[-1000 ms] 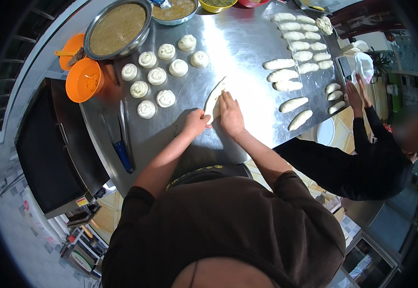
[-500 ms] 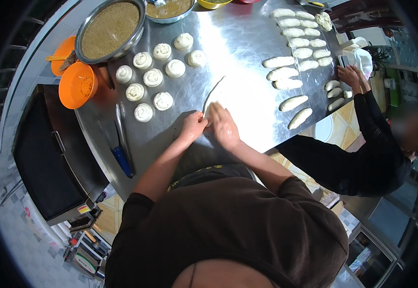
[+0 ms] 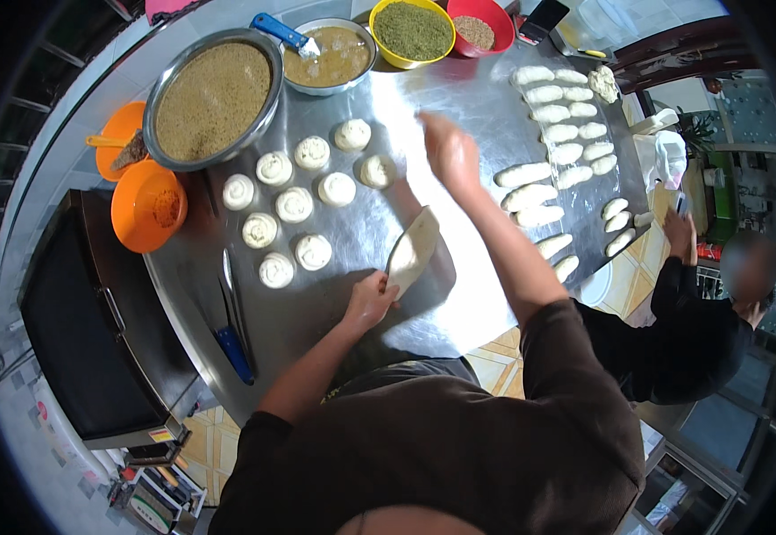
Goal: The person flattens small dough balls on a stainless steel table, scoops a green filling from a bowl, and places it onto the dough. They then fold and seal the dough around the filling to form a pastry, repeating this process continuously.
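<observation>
A flattened, tongue-shaped strip of white dough (image 3: 414, 245) lies on the steel table in front of me. Its near end is pinched in my left hand (image 3: 373, 300). My right hand (image 3: 448, 153) is off the dough, stretched out over the far part of the table, its fingers smeared by motion. Left of the strip stand several coiled dough rolls (image 3: 294, 205), the nearest coil just left of my right hand. To the right are rows of plain dough pieces (image 3: 530, 197).
Along the back are a big steel bowl of brown paste (image 3: 274, 105), a bowl of oily liquid (image 3: 350, 82) with a blue-handled brush, a yellow bowl of green flakes (image 3: 414, 34) and a red bowl (image 3: 480, 27). Tongs (image 3: 235, 334) and orange bowls are at left; another person (image 3: 682, 330) stands right.
My right hand has left the dough and moved away toward the back bowls. My left hand keeps the strip's near end, and the view has shifted to show more of the back.
</observation>
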A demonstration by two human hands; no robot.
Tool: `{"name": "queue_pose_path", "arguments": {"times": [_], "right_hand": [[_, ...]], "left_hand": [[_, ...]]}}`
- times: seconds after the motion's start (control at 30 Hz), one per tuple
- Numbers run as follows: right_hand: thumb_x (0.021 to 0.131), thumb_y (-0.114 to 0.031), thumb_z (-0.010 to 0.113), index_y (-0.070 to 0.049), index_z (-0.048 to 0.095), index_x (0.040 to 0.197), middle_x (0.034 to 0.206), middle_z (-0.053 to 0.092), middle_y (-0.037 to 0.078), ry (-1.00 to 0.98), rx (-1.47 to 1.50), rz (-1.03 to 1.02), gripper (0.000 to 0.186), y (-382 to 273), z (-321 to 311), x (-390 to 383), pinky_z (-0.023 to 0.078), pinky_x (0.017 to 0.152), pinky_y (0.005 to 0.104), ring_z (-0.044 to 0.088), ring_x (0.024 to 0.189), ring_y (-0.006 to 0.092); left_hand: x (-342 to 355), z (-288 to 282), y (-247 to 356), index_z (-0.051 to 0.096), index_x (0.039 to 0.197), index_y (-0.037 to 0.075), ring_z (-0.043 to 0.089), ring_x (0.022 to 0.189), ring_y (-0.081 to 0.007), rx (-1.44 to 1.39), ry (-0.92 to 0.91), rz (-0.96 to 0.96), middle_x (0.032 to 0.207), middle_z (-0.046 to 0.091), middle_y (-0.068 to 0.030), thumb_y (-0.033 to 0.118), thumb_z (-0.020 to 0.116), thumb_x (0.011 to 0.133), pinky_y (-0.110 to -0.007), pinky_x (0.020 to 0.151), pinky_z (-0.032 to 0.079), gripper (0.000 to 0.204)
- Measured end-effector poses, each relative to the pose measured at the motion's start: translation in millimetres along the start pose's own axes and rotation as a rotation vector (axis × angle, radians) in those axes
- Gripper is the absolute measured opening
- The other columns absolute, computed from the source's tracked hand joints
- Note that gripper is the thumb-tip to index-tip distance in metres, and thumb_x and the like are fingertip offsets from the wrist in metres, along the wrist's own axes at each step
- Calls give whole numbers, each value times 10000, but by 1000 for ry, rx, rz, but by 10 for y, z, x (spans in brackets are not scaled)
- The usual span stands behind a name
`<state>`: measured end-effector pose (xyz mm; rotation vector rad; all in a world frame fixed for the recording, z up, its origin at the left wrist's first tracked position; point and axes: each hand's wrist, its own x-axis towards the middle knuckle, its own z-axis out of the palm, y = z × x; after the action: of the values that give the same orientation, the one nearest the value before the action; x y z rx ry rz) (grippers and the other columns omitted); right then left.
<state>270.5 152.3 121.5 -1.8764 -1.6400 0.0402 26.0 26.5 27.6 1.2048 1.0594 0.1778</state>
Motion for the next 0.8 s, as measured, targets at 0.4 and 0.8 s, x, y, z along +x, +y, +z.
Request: {"name": "queue_pose_path", "arguments": {"times": [0.4,0.8], "right_hand": [[840,-220,597,-178,728,988,974,688,141,-144,-398,208,202,860,620,1870,533,804,427,665,899,319],[765,-161,613,-121,739,920,886,689,158,-75,-270,177,204,1089,744,1960,532,810,411,668,852,326]], "left_hand": [[27,-14,-44,465,726,-3,625,627,-123,54,-22,21,626,506,-66,185,631,868,-279,542,476,288],[42,-22,-47,455,726,-1,516,590,-85,152,-18,31,642,462,-40,138,626,859,-291,564,503,257]]}}
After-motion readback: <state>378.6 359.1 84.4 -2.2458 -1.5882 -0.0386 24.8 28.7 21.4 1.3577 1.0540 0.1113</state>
